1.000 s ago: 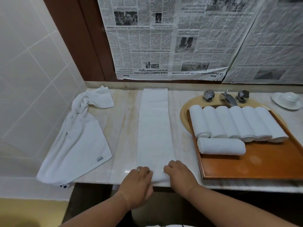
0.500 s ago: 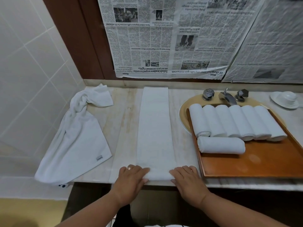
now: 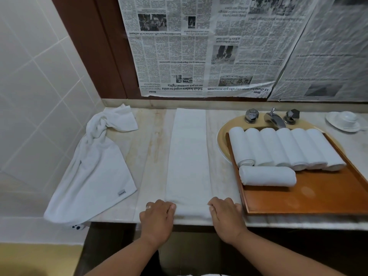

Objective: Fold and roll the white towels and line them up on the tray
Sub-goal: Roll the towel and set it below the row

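- At the front edge of the pale marble tabletop (image 3: pixel 151 148), the left hand (image 3: pixel 157 218) and right hand (image 3: pixel 226 216) rest on the near end of the narrow folded white towel (image 3: pixel 188 160), one at each near corner. Each grip has its fingers curled down onto the cloth and seems to pinch the end, probably so that the first turn of a roll starts tight and even.
- The narrow folded white towel lies flat and straight from the front edge to the back edge, leaving a clear run to roll it away from the person.
- Toward the right edge, the orange-brown wooden tray (image 3: pixel 318 196) sits over the beige sink basin (image 3: pixel 221 142). Six rolled white towels (image 3: pixel 278 146) lie side by side along its far side, and a seventh rolled towel (image 3: pixel 267 176) lies crosswise in front of them.
- At the left edge, a crumpled white towel (image 3: pixel 95 172) droops over the front, likely waiting its turn.
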